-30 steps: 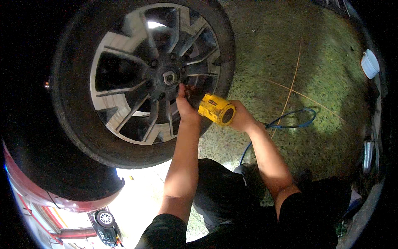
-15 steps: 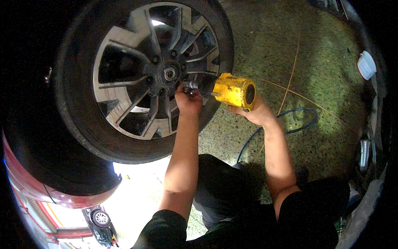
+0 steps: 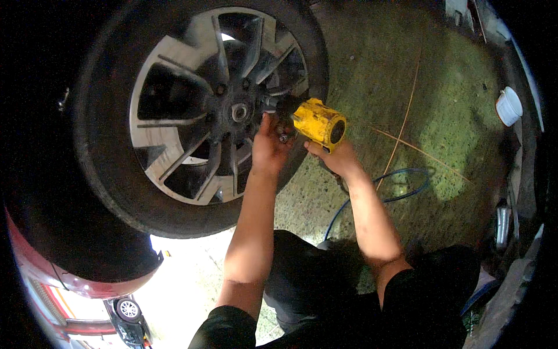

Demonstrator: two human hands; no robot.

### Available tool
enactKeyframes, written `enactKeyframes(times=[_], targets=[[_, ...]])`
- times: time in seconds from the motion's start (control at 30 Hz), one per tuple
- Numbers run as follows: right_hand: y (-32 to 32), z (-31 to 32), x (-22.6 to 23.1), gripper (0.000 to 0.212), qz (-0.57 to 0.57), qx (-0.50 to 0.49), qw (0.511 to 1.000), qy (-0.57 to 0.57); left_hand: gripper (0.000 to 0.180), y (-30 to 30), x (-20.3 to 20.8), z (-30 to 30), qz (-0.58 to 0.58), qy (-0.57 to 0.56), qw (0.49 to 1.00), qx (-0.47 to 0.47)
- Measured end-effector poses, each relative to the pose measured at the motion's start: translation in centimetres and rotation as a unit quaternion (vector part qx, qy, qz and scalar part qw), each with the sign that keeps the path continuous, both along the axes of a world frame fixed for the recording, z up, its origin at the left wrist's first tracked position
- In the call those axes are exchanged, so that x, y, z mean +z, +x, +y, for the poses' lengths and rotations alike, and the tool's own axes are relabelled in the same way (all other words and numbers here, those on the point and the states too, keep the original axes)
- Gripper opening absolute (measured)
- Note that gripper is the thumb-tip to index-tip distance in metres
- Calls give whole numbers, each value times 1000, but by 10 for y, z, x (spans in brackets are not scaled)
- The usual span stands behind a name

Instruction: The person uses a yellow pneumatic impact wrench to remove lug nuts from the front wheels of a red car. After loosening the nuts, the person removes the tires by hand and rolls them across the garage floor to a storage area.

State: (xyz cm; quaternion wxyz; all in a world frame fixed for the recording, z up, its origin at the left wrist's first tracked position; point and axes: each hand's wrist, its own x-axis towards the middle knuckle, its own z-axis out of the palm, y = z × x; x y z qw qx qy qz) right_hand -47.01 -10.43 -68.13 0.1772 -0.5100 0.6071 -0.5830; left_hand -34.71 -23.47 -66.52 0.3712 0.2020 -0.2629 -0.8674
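My right hand (image 3: pixel 338 157) grips the handle of a worn yellow impact wrench (image 3: pixel 318 123). The wrench points left, and its socket (image 3: pixel 269 103) is at the right side of the wheel hub (image 3: pixel 239 113), over one of the lug positions. Just below the socket, my left hand (image 3: pixel 270 148) is raised with fingers curled, and a fingertip reaches up to the socket. A shiny lug nut (image 3: pixel 283 138) shows in that hand; whether more nuts are in it I cannot tell. The wheel (image 3: pixel 168 142) has dark and silver spokes inside a black tire (image 3: pixel 110 174).
A blue air hose (image 3: pixel 401 196) loops on the speckled floor, near thin orange lines (image 3: pixel 401 131). At the far right stand a white bucket (image 3: pixel 509 106) and a shiny metal cylinder (image 3: pixel 502 224). Red bodywork (image 3: pixel 110 286) lies lower left; beyond it is another car (image 3: pixel 128 317).
The wrench and both hands have moved up relative to the hub, bringing the socket from the lower right lug position to a higher one on the right. The view has shifted slightly.
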Motion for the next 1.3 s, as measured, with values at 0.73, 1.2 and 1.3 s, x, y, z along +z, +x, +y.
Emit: enactKeyframes(times=[0.73, 1.2, 1.3], targets=[[0, -29, -20, 51, -41, 33, 999, -3, 34, -43, 0, -51, 46, 5, 999, 16], [9, 5, 6, 50, -33, -3, 999, 18, 27, -34, -9, -66, 105, 76, 991, 31], [12, 20, 4, 44, -106, 7, 994, 21, 26, -24, -17, -69, 100, 61, 991, 72]])
